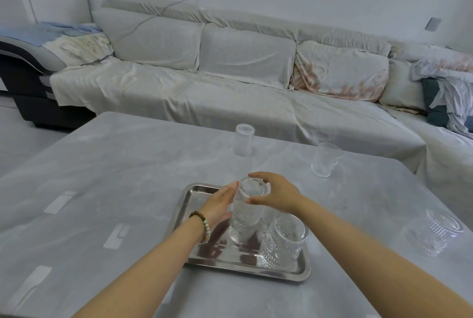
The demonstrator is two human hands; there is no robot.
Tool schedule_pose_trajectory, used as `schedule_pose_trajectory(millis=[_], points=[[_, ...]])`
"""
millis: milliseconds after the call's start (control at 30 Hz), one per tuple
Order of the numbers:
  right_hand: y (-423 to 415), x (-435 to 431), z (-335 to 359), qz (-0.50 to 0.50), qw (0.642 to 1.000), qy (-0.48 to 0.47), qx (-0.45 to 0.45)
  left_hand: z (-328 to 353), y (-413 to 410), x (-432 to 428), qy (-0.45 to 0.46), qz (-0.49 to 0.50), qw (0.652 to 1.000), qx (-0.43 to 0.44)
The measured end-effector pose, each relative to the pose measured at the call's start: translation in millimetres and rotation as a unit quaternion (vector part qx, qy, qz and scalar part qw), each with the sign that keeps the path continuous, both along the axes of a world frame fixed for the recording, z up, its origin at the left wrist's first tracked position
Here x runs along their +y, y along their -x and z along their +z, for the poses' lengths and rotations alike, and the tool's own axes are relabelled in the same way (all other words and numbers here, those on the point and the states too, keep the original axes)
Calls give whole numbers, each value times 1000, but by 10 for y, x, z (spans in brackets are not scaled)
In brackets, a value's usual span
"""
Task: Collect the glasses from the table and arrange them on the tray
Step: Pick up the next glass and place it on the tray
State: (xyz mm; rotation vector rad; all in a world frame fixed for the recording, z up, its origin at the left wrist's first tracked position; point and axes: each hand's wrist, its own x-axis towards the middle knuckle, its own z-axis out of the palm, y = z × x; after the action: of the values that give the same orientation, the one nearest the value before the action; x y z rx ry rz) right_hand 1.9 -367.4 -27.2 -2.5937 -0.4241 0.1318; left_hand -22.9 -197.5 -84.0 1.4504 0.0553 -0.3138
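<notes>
A tall ribbed glass [247,211] is being set upside down on the tray [190,196], held between the left hand [220,205] and right hand [276,194], both grips spread around it; next, it must be released and a glass on the worktop [128,164] fetched.

The tabletop [128,164] is mottled pale grey with white rectangular patches near 9 o'clock. The tray [194,194] is shiny silver steel, mirroring dark reddish smudges. Every glass is clear: the tall glass [245,218] at centre carries fine vertical ribs, the ribbed tumbler [284,241] at 5 o'clock and the far-right tumbler [432,233] at 3 o'clock show ribs above a beaded band. The bead bracelet [202,225] mixes brown and pale green. The sofa cover [179,92] is off-white; one cushion [340,72] bears faded pink blotches.
</notes>
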Motion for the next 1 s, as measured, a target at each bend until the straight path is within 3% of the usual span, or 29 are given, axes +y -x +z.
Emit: schedule_pose_trajectory(millis=[133,333,767,1000], points=[[55,-236,-6,-9,998,-58,9,-58,-30,-68,7,23,1000,-2],[224,-527,-188,-24,1000,0,-1,-70,-82,-164,4,43,999,-31],[316,-507,-218,-33,999,-4,-29,-27,-86,-128,-16,13,999,-38],[250,-513,-166,-46,995,-84,-4,-57,-163,-54,-52,-3,997,-49]])
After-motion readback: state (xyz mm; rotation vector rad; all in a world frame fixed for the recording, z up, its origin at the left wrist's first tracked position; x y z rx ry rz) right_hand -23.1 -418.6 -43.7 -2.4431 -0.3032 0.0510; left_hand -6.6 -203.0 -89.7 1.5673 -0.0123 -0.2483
